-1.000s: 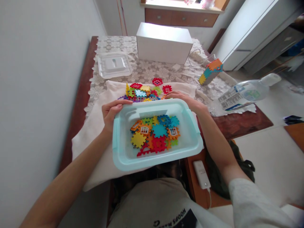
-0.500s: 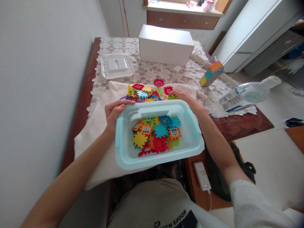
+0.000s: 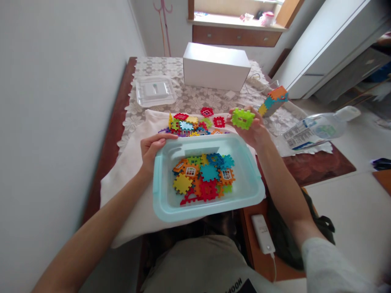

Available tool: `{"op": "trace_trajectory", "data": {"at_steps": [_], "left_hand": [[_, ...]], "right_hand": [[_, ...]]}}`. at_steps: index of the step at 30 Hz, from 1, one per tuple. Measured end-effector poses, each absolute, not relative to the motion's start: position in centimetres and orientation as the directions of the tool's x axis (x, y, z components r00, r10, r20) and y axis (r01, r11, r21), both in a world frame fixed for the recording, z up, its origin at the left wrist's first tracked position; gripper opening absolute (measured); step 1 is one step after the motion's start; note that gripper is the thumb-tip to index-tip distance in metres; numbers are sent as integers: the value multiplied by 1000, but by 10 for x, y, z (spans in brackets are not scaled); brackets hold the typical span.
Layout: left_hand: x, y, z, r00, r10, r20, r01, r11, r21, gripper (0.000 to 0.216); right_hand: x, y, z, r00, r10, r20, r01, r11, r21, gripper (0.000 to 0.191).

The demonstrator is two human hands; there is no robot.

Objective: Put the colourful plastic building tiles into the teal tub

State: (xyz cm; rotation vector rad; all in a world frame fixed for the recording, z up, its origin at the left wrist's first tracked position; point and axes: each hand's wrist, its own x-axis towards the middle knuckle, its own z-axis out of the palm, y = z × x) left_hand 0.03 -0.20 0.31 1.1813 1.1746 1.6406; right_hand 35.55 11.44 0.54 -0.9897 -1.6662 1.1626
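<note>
The right hand (image 3: 255, 129) pinches a green window block (image 3: 242, 118) in its fingertips, up in the air. The pale blue tub (image 3: 252, 179) lies at about seven o'clock from the block, close below it. The block's flat face looks back at the person. The left hand (image 3: 152, 149) is wrapped around the tub's far left corner. A heap of loose blocks (image 3: 191, 124) sits on the white cloth (image 3: 134, 162) at twelve o'clock from the tub.

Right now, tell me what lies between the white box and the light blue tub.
In the head view, a pile of colourful interlocking tiles lies on a white cloth between the white box and the light blue tub, beyond bare lace tablecloth.
</note>
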Motion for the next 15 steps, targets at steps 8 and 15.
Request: {"op": "trace_trajectory", "data": {"at_steps": [8, 15], "left_hand": [[-1, -2, 1, -265, 933, 243, -87, -275, 958, 26], [-3, -1, -1, -273, 932, 241, -95, -275, 957, 27]], "right_hand": [[355, 121, -4, -447, 837, 316, 128, 409, -903, 98], [348, 149, -51, -337, 888, 314, 615, 460, -641, 56]]}}
